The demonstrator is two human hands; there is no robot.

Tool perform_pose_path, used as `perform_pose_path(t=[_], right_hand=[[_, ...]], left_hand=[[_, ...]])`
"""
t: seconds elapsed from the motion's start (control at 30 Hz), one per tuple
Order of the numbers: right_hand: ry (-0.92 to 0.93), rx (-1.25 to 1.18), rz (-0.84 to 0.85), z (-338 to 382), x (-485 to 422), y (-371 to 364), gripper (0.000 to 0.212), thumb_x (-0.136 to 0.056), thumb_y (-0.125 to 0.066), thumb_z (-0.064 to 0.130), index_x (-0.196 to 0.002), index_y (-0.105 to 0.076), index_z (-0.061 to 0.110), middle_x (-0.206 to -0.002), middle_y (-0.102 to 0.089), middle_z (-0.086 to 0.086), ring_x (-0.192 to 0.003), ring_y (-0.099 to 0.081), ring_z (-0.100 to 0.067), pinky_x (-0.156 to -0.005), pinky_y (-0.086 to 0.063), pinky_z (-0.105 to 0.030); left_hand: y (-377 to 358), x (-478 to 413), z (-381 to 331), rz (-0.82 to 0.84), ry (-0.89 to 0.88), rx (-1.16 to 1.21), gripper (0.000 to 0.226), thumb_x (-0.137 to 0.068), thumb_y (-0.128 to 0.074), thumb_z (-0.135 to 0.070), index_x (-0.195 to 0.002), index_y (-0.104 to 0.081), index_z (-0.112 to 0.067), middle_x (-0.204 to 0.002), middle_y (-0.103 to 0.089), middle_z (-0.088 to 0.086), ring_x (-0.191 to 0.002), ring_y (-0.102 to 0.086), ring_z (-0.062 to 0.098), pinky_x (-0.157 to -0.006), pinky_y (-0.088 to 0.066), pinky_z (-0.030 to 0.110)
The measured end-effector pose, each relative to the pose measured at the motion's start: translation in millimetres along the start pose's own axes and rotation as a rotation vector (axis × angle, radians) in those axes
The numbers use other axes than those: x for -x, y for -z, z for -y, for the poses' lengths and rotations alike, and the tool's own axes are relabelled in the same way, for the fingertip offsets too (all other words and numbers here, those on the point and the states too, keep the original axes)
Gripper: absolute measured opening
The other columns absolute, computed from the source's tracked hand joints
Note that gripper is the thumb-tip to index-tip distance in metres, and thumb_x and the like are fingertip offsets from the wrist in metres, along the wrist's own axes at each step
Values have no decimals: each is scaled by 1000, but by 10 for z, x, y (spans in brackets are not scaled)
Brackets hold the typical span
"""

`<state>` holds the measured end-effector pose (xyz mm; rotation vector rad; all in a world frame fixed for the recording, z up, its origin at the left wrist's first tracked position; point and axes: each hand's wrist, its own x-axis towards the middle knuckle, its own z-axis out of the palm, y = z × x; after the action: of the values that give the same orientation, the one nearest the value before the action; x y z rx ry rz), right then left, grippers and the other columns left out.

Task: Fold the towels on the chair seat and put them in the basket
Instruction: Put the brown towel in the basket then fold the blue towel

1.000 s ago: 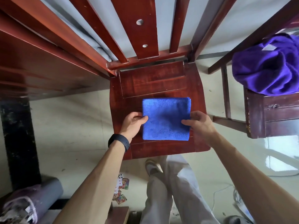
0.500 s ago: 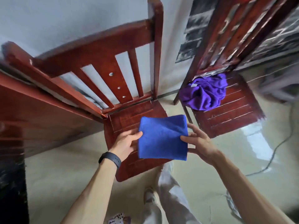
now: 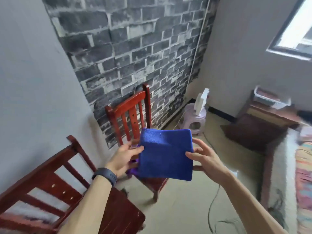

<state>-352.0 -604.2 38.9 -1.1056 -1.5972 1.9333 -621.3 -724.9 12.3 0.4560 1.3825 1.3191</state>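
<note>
A folded blue towel (image 3: pixel 166 153) hangs in the air between my hands, above the far red chair (image 3: pixel 133 114). My left hand (image 3: pixel 125 157) pinches its left edge, thumb on top. My right hand (image 3: pixel 204 157) holds its right edge, thumb on top and fingers spread behind. A bit of purple towel (image 3: pixel 133 169) shows on that chair's seat, mostly hidden behind the blue towel. The near red chair (image 3: pixel 55 188), where the towel was folded, stands at the lower left. A white basket (image 3: pixel 268 98) sits on a wooden stand at the far right.
A pale plastic stool (image 3: pixel 195 119) with a white object on it stands by the brick-pattern wall. A dark wooden stand (image 3: pixel 260 125) and a bed with a patterned cover (image 3: pixel 303 174) fill the right side. A cable (image 3: pixel 211 208) lies across the floor.
Both hands lifted the folded blue towel off the near chair's seat and carried it up and to the right. My view swung up and right toward the room's far side.
</note>
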Motion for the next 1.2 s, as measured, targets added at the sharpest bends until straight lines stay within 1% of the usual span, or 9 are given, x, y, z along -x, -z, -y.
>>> perform_pose_path(t=[0.13, 0.3, 0.37, 0.43, 0.53, 0.67, 0.87, 1.03, 1.2], right_hand=[[155, -56, -174, 533, 221, 714, 47, -90, -67, 0, -124, -64, 32, -105, -65, -22, -104, -69, -37, -83, -58, -57], [300, -137, -384, 983, 329, 1685, 47, -88, -66, -5, -122, -66, 27, -93, -72, -11, -86, -74, -26, -66, -61, -45], [341, -127, -435, 1121, 318, 2130, 47, -87, -69, -1, -122, -66, 31, -100, -69, -18, -91, -73, -30, -71, -61, -52], [375, -111, -485, 1263, 275, 2565, 47, -87, -71, 3, -122, -66, 34, -108, -67, -23, -100, -71, -35, -78, -60, -56], [401, -144, -556, 1486, 203, 3169, 46, -86, -71, 2, -120, -67, 33, -111, -67, -23, -96, -72, -30, -72, -60, -48], [429, -164, -609, 1740, 131, 3828, 45, -87, -70, 3, -123, -65, 31, -111, -70, -19, -98, -72, -31, -72, -60, -47], [441, -164, -693, 1949, -176, 4691, 45, -87, -71, 2, -124, -66, 29, -109, -70, -19, -96, -73, -28, -71, -61, -46], [432, -174, -744, 2130, -704, 5371, 43, -88, -69, -1, -120, -67, 27, -106, -71, -17, -81, -74, -25, -63, -59, -39], [434, -147, -789, 2382, -1424, 6071, 41, -87, -72, 2, -114, -71, 33, -108, -69, -19, -87, -73, -27, -69, -61, -48]], left_hand=[[-907, -352, -643, 164, -114, -83, 24, -93, -61, -9, -115, -64, -18, -101, -70, 7, -82, -67, 18, -63, -54, 32], [-2129, -872, -1197, 364, -185, -139, 26, -93, -60, -6, -117, -63, -16, -105, -72, 9, -90, -68, 22, -77, -57, 46], [-2632, -1119, -1354, 409, -206, -171, 26, -92, -61, -6, -116, -63, -16, -102, -73, 7, -90, -69, 23, -86, -54, 52], [-3117, -1369, -1522, 478, -231, -208, 28, -92, -61, -7, -120, -62, -14, -102, -73, 7, -87, -70, 21, -77, -59, 47], [-3781, -1733, -1763, 554, -250, -242, 37, -88, -69, -11, -123, -61, -13, -109, -71, 11, -88, -70, 22, -69, -58, 41], [-4527, -2161, -2006, 631, -241, -286, 50, -77, -78, -21, -124, -62, -15, -120, -67, 18, -99, -66, 30, -90, -53, 57], [-5443, -2812, -2193, 671, -252, -305, 33, -88, -69, -13, -120, -63, -13, -102, -72, 10, -83, -70, 22, -65, -57, 38], [-6014, -3558, -2338, 704, -241, -290, 46, -75, -76, -23, -118, -65, -16, -112, -71, 15, -96, -70, 31, -72, -57, 45], [-6561, -4487, -2614, 711, -254, -305, 35, -86, -73, -18, -121, -64, -18, -114, -71, 13, -100, -69, 25, -77, -57, 45]])
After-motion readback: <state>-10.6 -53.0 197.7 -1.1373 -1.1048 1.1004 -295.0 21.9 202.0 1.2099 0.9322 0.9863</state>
